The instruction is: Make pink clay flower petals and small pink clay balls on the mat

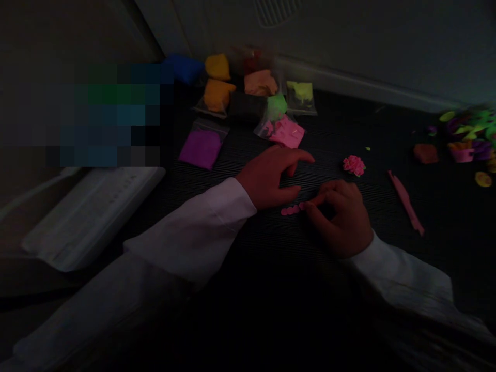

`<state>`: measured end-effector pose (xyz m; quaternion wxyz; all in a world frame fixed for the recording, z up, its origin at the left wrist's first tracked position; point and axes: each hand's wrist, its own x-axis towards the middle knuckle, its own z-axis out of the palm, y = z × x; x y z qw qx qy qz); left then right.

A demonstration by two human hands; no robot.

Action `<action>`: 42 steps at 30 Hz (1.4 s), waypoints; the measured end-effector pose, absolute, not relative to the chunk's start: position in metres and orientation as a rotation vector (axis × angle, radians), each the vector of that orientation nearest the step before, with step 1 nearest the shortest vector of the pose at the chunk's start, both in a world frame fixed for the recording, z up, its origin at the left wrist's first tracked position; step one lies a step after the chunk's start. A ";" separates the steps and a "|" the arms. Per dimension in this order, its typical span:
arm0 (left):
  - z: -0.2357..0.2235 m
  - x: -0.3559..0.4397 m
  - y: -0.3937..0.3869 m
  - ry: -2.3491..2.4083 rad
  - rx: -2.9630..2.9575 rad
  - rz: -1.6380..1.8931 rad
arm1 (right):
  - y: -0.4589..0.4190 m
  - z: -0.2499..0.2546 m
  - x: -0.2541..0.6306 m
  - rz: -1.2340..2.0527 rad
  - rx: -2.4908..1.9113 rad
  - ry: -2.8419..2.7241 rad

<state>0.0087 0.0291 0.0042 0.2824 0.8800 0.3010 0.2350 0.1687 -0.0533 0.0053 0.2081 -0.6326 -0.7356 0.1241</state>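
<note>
A short row of small pink clay discs [290, 210], overlapping at their edges, lies on the dark tabletop. At its right end my right hand [343, 219] pinches the last disc between thumb and index finger, and the fingertips partly cover it. My left hand [269, 178] hovers just above and left of the row, thumb and fingers apart, with nothing in it. Beyond my right hand sits a ruffled pink clay flower [354, 165] with bits of green at its edge. Off to the right lies a pink plastic clay knife [405, 202].
Bags of clay stand at the back: purple [202, 148], orange [217, 94], pink [285, 132], yellow [302, 93] and others. Finished colourful clay pieces [470, 134] and a brown lump [425, 153] are at the far right. A white power strip [96, 214] lies left, below a blurred patch.
</note>
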 end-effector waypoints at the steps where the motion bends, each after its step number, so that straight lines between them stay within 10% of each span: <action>1: 0.004 0.009 0.029 0.791 2.365 0.616 | -0.053 0.005 0.169 0.340 -1.765 -2.046; 42: 0.001 0.009 0.028 0.732 2.487 0.492 | -0.055 0.004 0.166 0.239 -1.805 -2.116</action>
